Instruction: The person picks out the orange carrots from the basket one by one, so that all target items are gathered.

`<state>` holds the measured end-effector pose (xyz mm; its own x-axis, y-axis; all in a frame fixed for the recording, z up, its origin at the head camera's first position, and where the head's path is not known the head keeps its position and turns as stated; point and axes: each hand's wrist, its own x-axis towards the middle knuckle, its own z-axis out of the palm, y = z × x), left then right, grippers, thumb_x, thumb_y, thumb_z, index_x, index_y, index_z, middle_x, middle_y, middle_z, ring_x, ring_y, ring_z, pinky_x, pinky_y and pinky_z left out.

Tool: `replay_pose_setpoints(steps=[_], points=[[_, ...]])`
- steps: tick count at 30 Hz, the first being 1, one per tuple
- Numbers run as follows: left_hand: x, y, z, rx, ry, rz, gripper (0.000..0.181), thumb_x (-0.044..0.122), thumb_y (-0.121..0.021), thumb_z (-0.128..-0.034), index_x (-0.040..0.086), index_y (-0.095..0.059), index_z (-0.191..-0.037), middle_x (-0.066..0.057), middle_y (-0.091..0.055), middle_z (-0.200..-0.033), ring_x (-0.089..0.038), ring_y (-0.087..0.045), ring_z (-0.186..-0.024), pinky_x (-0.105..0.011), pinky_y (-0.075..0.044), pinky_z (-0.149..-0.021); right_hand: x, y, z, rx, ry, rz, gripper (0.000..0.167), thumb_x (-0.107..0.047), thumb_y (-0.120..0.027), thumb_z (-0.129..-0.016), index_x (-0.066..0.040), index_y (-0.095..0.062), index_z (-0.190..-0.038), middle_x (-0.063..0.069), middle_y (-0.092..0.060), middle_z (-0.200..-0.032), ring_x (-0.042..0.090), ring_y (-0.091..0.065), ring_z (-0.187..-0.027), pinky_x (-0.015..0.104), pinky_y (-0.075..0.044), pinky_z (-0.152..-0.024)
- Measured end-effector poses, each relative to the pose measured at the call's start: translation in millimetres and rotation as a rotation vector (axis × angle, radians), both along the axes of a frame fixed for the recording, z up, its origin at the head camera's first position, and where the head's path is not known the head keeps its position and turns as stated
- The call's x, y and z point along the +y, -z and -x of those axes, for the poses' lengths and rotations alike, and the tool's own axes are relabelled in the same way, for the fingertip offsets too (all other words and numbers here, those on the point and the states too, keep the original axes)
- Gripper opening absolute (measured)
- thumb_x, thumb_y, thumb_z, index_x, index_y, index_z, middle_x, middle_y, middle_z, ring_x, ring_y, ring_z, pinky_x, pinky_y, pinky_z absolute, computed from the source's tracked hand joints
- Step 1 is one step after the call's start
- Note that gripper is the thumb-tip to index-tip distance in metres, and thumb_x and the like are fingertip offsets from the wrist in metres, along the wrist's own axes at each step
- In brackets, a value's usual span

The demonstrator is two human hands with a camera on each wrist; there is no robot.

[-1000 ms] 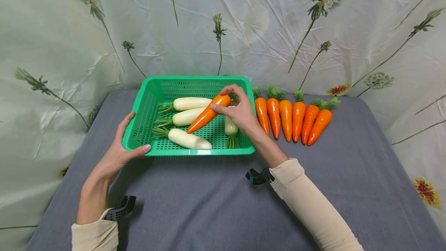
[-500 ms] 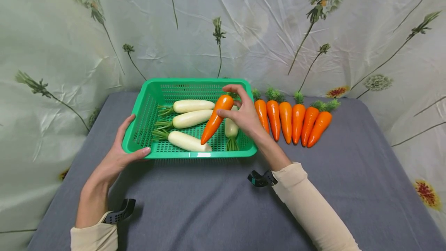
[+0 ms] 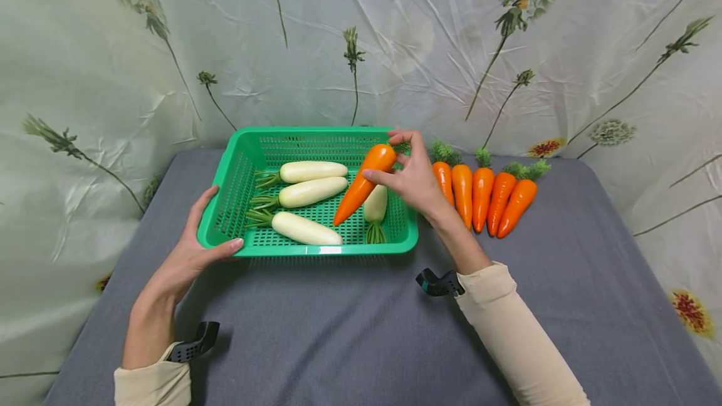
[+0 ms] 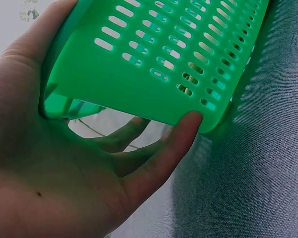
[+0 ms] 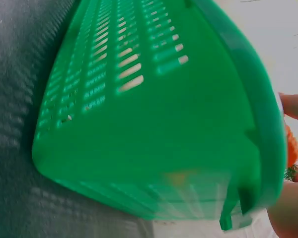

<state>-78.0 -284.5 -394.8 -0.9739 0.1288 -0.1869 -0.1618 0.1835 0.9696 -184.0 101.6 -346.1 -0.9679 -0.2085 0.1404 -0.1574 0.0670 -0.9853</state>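
Note:
My right hand (image 3: 414, 180) pinches an orange carrot (image 3: 363, 183) above the right part of a green plastic basket (image 3: 316, 250). The carrot's tip points down and toward the front left; its leafy top is partly behind the fingers. White radishes (image 3: 313, 192) with green stems lie in the basket, several of them, one turned upright at the right end. My left hand (image 3: 180, 255) grips the basket's front left corner. In the left wrist view, that hand (image 4: 89, 153) has fingers against the basket's outer wall (image 4: 124, 94). The right wrist view shows mostly basket wall (image 5: 154, 134), with little of the carrot (image 5: 291, 146).
Several more carrots (image 3: 482, 196) with leafy tops stand in a row on the grey cloth (image 3: 350, 331), right of the basket. Behind the table hangs a pale curtain (image 3: 406, 30) printed with dandelions.
My right hand has carried the carrot rightward, from over the basket's middle toward its right wall. Before that the carrot's tip swung right. The left hand stays on the basket.

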Motion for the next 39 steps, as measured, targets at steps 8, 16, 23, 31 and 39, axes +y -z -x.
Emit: replay_pose_setpoints(steps=[8,16,23,31,39], points=[[-0.4,0.3,-0.8,-0.006,-0.003,0.024,0.106,0.007,-0.072,-0.0956,0.048,-0.002,-0.164,-0.02,-0.029,-0.152,-0.004,-0.068,-0.095,-0.029,-0.061,-0.079,19.2,-3.0,-1.2,-0.026,0.054,-0.061,0.06,-0.005,-0.083,-0.085,-0.001,-0.042,-0.129,0.008,-0.036,-0.161,0.033,-0.064,-0.12,0.021,-0.058,-0.079],[0.3,0.5,0.4,-0.003,-0.006,0.026,0.106,0.007,-0.072,-0.0954,0.048,-0.003,-0.164,-0.017,-0.031,-0.15,-0.004,-0.068,-0.095,-0.029,-0.06,-0.078,44.2,-1.2,-2.3,-0.009,0.072,-0.064,0.054,-0.003,-0.083,-0.084,0.001,-0.049,-0.125,0.01,-0.034,-0.158,0.032,-0.058,-0.132,0.019,-0.058,-0.084],[-0.2,1.0,0.4,0.0,-0.011,-0.001,0.106,0.005,-0.072,-0.0949,0.046,-0.004,-0.164,-0.015,-0.033,-0.147,-0.004,-0.068,-0.096,-0.027,-0.06,-0.079,66.3,0.3,-5.9,0.002,0.061,-0.031,0.05,0.002,-0.079,-0.086,0.001,-0.051,-0.127,0.008,-0.033,-0.153,0.023,-0.06,-0.128,0.02,-0.059,-0.083],[-0.4,1.0,0.5,-0.009,-0.015,0.003,0.106,0.006,-0.072,-0.095,0.047,-0.004,-0.164,-0.015,-0.03,-0.15,-0.004,-0.067,-0.096,-0.027,-0.06,-0.079,91.2,-0.9,-9.7,0.003,0.073,0.005,0.046,0.002,-0.079,-0.087,-0.006,-0.057,-0.127,0.006,-0.039,-0.151,0.013,-0.063,-0.119,0.02,-0.059,-0.084],[-0.3,0.9,0.1,-0.001,-0.014,-0.002,0.106,0.005,-0.072,-0.0947,0.047,-0.004,-0.164,-0.016,-0.032,-0.148,-0.003,-0.068,-0.096,-0.025,-0.059,-0.079,113.8,4.1,-11.1,0.048,0.059,0.057,0.037,0.004,-0.075,-0.089,-0.007,-0.062,-0.123,0.005,-0.051,-0.143,0.013,-0.064,-0.117,0.019,-0.058,-0.085]])
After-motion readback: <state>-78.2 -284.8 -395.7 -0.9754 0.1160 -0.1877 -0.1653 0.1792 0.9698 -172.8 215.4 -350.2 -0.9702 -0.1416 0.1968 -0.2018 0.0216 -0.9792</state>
